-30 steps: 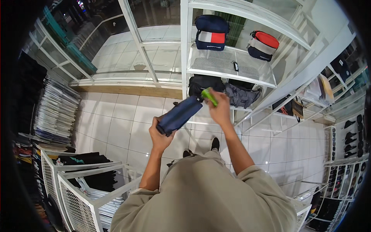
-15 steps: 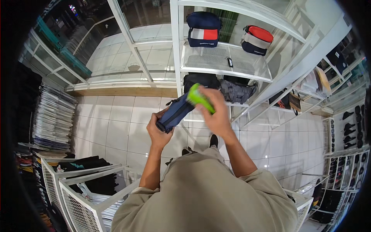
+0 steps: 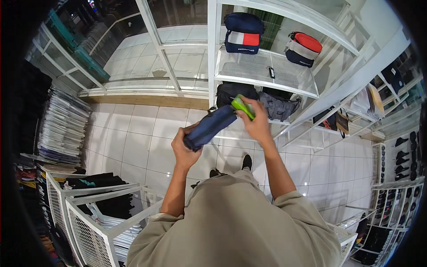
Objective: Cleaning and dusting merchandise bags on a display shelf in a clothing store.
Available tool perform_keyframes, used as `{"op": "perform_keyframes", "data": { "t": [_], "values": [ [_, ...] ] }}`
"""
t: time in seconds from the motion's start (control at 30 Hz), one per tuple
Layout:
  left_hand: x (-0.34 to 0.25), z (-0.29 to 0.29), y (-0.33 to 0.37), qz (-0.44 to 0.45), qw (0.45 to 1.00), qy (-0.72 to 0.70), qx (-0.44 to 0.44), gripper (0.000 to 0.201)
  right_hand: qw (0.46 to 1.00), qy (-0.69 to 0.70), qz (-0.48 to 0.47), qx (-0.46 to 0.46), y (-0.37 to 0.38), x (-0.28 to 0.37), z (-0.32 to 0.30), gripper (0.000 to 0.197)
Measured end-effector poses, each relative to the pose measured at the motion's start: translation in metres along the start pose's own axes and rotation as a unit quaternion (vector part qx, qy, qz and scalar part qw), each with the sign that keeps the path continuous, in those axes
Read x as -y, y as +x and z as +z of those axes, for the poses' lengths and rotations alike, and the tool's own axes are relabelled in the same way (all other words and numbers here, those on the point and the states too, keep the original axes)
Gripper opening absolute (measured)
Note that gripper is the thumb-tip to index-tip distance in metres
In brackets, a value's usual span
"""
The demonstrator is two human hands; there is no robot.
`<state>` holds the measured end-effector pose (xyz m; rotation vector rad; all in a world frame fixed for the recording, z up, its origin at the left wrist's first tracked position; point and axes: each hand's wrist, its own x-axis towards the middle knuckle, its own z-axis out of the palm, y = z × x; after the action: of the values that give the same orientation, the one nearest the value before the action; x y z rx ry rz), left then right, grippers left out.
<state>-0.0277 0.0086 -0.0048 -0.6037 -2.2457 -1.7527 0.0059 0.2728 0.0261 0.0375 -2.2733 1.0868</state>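
Observation:
My left hand grips the lower left end of a small navy bag, held tilted in front of me above the floor. The bag's upper right end points towards my other hand. Closed round a bright green hand brush is my right hand, blurred a little by motion. The brush is at the bag's far right end; whether they touch I cannot tell. Its bristles do not show clearly.
Ahead stands a white shelf with a navy, white and red bag, a red-topped bag, a black bag and a grey bag. Stacked packaged clothes and a white mesh rack are at left.
The brush has moved right, from over the bag's upper end to just past it. The bag has rolled slightly, showing a broader navy side. Both hands keep their hold.

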Motion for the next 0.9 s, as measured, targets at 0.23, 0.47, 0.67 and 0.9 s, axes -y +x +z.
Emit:
{"op": "perform_keyframes", "data": {
  "t": [0.23, 0.47, 0.67, 0.9],
  "values": [
    [-0.003, 0.0, 0.008, 0.056, 0.996, 0.072, 0.006, 0.043, 0.995, 0.064, -0.064, 0.048, -0.015, 0.104, 0.021, 0.054],
    [-0.006, -0.003, 0.005, 0.084, 0.993, 0.082, -0.001, 0.04, 0.998, 0.007, 0.054, -0.028, 0.003, 0.031, 0.011, 0.041],
    [-0.007, -0.001, 0.006, 0.025, 0.999, 0.04, -0.006, 0.047, 0.997, 0.017, -0.078, 0.006, -0.003, 0.081, 0.015, 0.044],
    [-0.006, -0.021, 0.007, -0.146, 0.966, -0.212, 0.033, 0.054, 0.986, 0.148, 0.065, -0.05, 0.012, 0.013, -0.013, 0.05]
  ]
}}
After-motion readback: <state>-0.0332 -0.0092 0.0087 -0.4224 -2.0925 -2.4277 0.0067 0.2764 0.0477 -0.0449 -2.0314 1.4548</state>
